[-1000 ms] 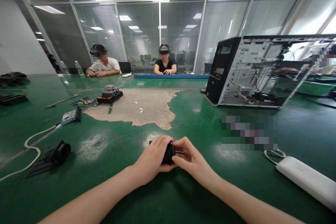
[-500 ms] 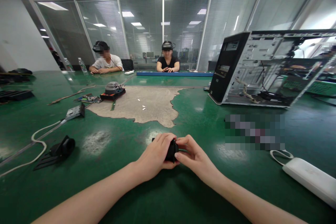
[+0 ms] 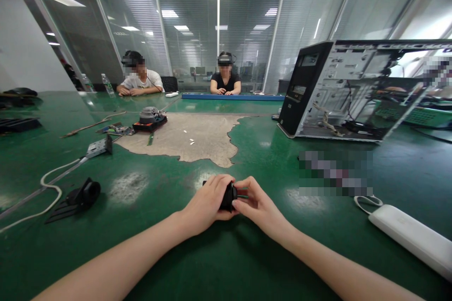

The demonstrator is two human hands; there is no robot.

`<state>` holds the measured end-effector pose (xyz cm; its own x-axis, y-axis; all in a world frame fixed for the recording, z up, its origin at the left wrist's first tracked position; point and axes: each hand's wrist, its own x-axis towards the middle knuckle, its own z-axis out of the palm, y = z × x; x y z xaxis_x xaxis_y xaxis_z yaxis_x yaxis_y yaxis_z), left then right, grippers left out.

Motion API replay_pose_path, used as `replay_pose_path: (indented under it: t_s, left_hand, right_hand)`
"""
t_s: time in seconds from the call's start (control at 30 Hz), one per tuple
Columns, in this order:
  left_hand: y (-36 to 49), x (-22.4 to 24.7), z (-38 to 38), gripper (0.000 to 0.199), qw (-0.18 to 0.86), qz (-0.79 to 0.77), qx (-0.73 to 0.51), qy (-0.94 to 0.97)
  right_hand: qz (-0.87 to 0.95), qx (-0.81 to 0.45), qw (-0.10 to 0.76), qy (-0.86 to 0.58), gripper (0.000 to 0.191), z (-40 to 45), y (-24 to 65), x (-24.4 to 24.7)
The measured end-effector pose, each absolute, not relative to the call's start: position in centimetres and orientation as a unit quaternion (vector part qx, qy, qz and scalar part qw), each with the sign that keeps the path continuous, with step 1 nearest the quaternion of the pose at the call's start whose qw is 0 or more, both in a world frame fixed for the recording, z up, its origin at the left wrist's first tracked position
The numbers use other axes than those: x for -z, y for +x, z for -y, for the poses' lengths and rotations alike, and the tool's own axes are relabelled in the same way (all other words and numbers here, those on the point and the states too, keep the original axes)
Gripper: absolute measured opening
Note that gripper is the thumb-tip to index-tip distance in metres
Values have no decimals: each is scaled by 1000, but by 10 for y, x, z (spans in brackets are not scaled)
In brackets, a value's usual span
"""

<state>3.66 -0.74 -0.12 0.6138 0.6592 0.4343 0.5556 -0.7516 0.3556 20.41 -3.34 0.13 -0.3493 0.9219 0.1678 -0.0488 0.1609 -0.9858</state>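
Observation:
A small black box-like part (image 3: pixel 228 200), its exact kind unclear, is held just above the green table in front of me. My left hand (image 3: pixel 207 201) wraps over it from the left, with the fingers across its top and the thumb underneath, so much of it is hidden. At its right end, the thumb and fingertips of my right hand (image 3: pixel 257 203) pinch the edge. Away to the left lies a black plastic piece with a round ring and flat prongs (image 3: pixel 79 197), touched by neither hand.
On the right stand an open computer case (image 3: pixel 339 89) and a white power strip (image 3: pixel 409 235). Across the middle spreads a bare worn patch (image 3: pixel 197 138); a heatsink-like part (image 3: pixel 150 118) sits by its left edge. Two people (image 3: pixel 226 82) sit behind a blue bar (image 3: pixel 233 97).
The view has shifted slightly. Both hands keep their hold on the black part, which has turned a little. The person at the far left has lowered their head.

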Motion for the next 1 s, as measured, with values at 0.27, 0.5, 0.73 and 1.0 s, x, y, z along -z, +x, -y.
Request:
replay_pose_path:
  t_s: [0.27,0.5,0.73,1.0]
  left_hand:
    - [38,1,8,58,92,-341,-272,895]
    - [37,1,8,59,92,-342,-271,895]
    - [37,1,8,60,88,-340,-270,896]
    - [36,2,7,61,93,-338,-272,896]
  right_hand:
    - [605,-522,443,-406,23,29,202,2]
    - [621,-540,439,-360,21,32,203,-1]
    - [619,-511,450,-392,19,27,203,5]
    - [629,-526,437,-370,19,32,202,-2]
